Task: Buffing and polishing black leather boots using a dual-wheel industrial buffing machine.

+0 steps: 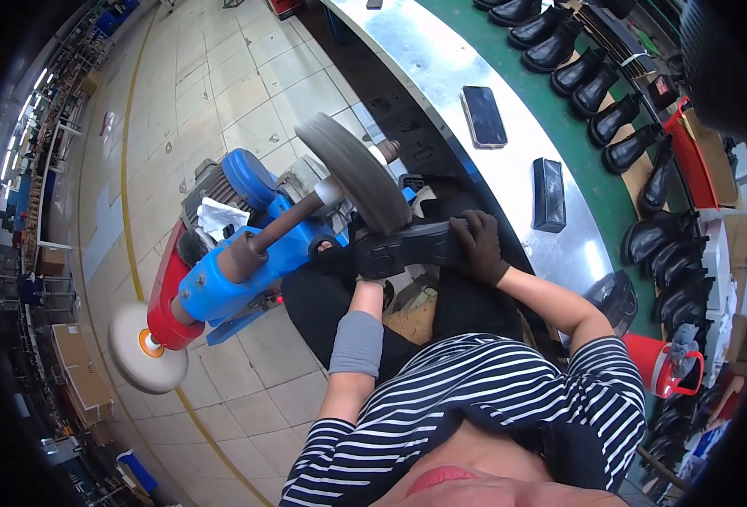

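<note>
Across my lap I hold a black boot (420, 243) on its side, its dark sole and heel facing up toward me. My right hand (481, 247), in a dark brown glove, is closed over the boot's right end. At the other end my left hand (345, 258), in a black glove, grips it from below; most of its fingers are hidden behind the boot. The boot's upper edge meets the lower rim of a dark grey buffing wheel (352, 173), whose surface looks blurred. That wheel sits on the shaft of a blue and red polishing machine (246, 262).
A second, cream buffing wheel (147, 348) is at the machine's left end. On the metal-topped bench (441, 59) to the right lie a phone (484, 117) and a black box (548, 194). Black boots (551, 46) line the green surface beyond. A red cup (656, 365) stands by my right elbow.
</note>
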Demonstrator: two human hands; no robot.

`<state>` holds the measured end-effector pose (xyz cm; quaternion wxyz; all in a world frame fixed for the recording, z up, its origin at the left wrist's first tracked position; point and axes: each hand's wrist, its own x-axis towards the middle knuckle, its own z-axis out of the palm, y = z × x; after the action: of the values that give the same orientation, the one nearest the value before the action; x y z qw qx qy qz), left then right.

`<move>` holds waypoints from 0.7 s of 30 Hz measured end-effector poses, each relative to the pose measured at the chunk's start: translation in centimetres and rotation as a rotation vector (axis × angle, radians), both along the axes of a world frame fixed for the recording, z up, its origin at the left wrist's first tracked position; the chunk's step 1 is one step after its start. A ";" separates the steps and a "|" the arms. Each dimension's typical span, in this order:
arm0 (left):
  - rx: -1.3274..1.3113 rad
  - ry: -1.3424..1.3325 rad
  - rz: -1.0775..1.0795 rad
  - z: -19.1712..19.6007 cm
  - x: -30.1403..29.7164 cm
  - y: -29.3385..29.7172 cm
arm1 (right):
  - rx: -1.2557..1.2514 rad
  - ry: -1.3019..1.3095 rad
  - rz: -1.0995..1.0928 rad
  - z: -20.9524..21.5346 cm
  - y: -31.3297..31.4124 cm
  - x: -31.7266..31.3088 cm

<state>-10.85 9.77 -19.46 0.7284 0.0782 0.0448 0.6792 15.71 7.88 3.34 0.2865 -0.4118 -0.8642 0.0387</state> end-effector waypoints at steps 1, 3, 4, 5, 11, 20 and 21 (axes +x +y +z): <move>0.039 -0.091 -0.008 3.1 2.6 0.1 | -0.031 -0.030 -0.025 -1.0 0.5 1.4; 0.108 -0.157 0.035 5.4 2.4 0.1 | 0.009 -0.066 0.019 -0.4 1.9 0.7; 0.113 -0.154 0.072 3.7 0.3 0.0 | 0.053 -0.079 0.103 0.2 2.8 -0.8; 0.100 -0.171 0.080 4.0 -0.1 -0.1 | 0.052 -0.072 0.113 0.0 3.4 -1.2; 0.163 0.076 0.014 8.0 -0.7 -3.2 | 0.026 -0.104 0.153 -1.2 2.0 -0.7; 0.099 0.015 -0.284 8.1 4.4 -2.0 | 0.006 0.167 -0.377 -0.8 -7.8 2.4; -0.267 0.272 -0.160 8.7 4.8 -3.7 | -0.042 0.210 -0.397 -1.1 -8.1 2.6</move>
<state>-6.02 6.04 -10.72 0.7712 0.0753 0.2259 0.5904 18.26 -0.18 2.22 0.3685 -0.5735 -0.7305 0.0420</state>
